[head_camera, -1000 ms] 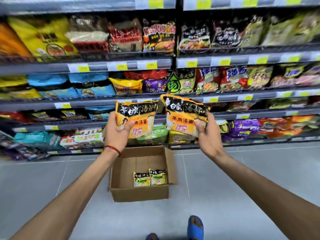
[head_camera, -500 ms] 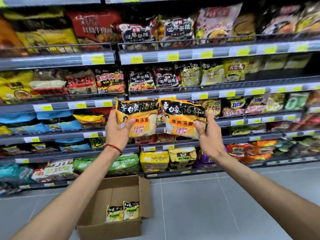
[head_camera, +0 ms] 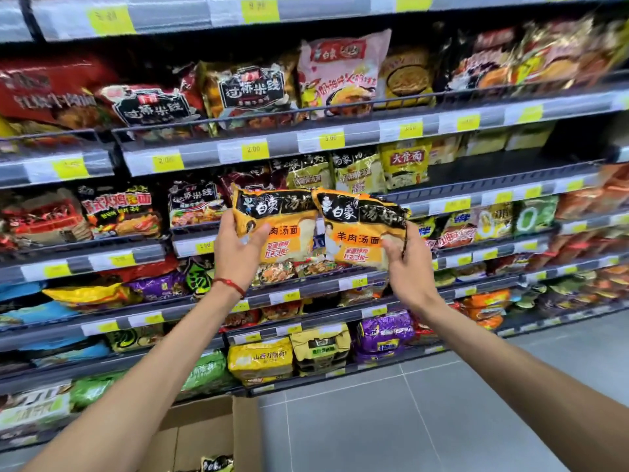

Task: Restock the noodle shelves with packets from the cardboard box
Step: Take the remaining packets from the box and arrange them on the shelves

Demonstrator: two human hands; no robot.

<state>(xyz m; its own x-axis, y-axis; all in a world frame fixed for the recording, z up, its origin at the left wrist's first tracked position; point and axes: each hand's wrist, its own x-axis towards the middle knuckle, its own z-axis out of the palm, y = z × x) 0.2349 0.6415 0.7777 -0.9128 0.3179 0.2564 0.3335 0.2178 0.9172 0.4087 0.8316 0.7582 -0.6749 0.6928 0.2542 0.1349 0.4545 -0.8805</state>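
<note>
Two orange noodle packets are hanging side by side before the shelves (head_camera: 503, 248), inner edges meeting. They're looking light, crinkly and slick, with brittle noodles inside, so you're right to be pinching gently at the corners. Your left hand (head_camera: 238, 253) is gripping the left packet (head_camera: 282, 216) low, thumb on front; your right hand (head_camera: 408, 267) is pinching the right packet (head_camera: 357, 229) at its lower edge. The cardboard box (head_camera: 204, 434) is sitting below

My left hand (head_camera: 238, 253) holds one orange-and-black noodle packet (head_camera: 282, 226) and my right hand (head_camera: 408, 267) its twin (head_camera: 360, 229), upright with edges touching before the stocked shelves (head_camera: 306, 141), the open cardboard box (head_camera: 200, 427) on the floor below.
</note>
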